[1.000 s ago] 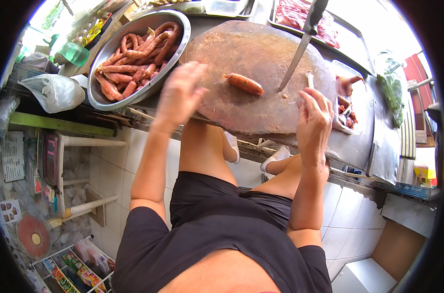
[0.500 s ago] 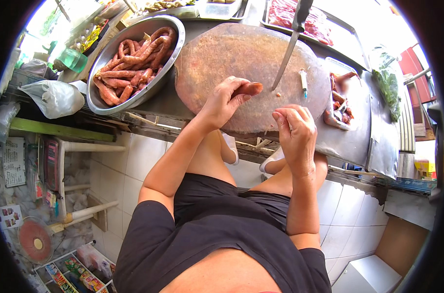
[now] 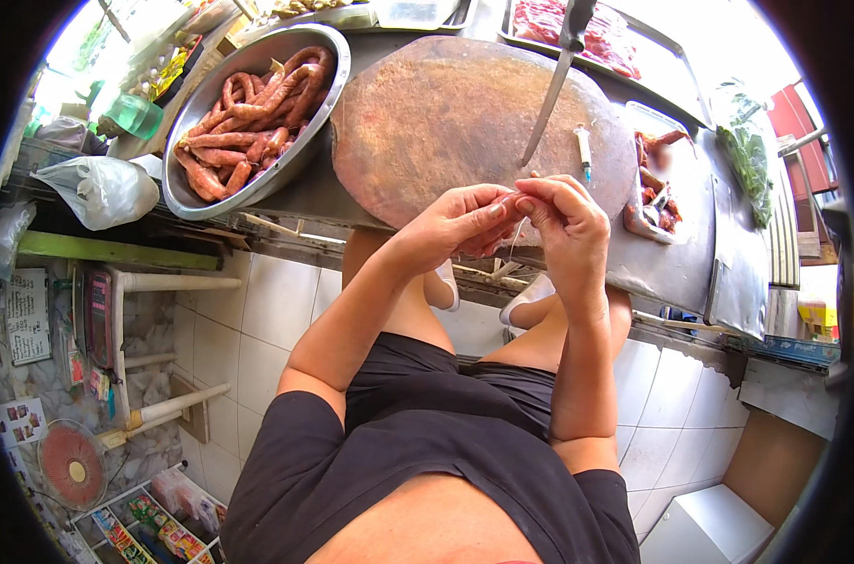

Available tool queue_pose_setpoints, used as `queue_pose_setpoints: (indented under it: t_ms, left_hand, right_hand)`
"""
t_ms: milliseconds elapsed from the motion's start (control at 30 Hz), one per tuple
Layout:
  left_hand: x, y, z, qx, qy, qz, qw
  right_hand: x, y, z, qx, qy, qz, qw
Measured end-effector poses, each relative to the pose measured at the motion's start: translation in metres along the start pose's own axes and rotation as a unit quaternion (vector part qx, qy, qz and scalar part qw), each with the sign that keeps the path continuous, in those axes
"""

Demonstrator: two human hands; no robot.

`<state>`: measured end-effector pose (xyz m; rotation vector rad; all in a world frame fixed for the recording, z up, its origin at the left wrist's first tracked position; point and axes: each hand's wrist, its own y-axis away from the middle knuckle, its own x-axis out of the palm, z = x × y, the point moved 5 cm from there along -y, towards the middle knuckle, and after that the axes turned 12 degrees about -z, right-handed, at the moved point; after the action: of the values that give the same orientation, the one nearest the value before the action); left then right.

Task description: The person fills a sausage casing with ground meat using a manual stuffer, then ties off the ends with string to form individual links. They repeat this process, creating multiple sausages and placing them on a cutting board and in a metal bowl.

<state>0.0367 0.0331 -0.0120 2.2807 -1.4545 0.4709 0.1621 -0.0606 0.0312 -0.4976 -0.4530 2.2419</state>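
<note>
My left hand [image 3: 446, 226] is closed around a short reddish sausage [image 3: 486, 243], most of it hidden by the fingers. My right hand [image 3: 577, 230] meets it fingertip to fingertip, pinching at the sausage's end. A thin pale string [image 3: 515, 242] hangs down between the hands from the pinched spot. Both hands hover over the near edge of a round, worn wooden chopping block [image 3: 427, 113]. Beyond them a knife [image 3: 550, 105] with a black handle stands on its tip in the block. To its right lies a small syringe [image 3: 585, 150] with a blue tip.
Left of the block a steel bowl [image 3: 340, 70] holds several linked sausages [image 3: 229, 141]. On the right a clear plastic container [image 3: 638, 228] holds dark red meat pieces. Behind stands a tray of raw meat [image 3: 596, 42]. A white plastic bag [image 3: 102, 191] sits at far left.
My hands have come together at the block's near edge; before, they were apart. The left moved right and toward me with the sausage, and the string now shows between them.
</note>
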Motion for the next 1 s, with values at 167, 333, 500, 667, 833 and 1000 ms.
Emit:
queue_pose_setpoints:
  t_ms: [167,333,500,667,833,1000]
  left_hand:
    - [0.004,-0.005,0.003,-0.008,0.025,0.034,0.999]
    - [0.003,-0.008,0.004,0.034,-0.086,-0.026,0.995]
    - [0.001,-0.007,-0.005,0.095,-0.205,-0.034,0.973]
    - [0.005,-0.005,-0.005,0.071,-0.167,-0.013,0.983]
    - [0.008,-0.001,-0.004,0.073,-0.209,-0.021,0.975]
    - [0.010,0.002,-0.005,0.116,-0.270,-0.058,0.954]
  right_hand:
    - [0.000,0.002,-0.006,0.013,0.006,-0.012,1.000]
    - [-0.002,0.002,0.002,-0.036,0.044,-0.025,0.998]
    - [-0.004,0.005,0.011,0.014,0.023,0.006,1.000]
    - [-0.004,0.006,0.022,-0.059,0.080,0.024,0.995]
    - [0.002,0.011,0.021,-0.088,0.126,0.028,0.988]
    - [0.003,0.013,0.012,-0.034,0.058,0.019,0.998]
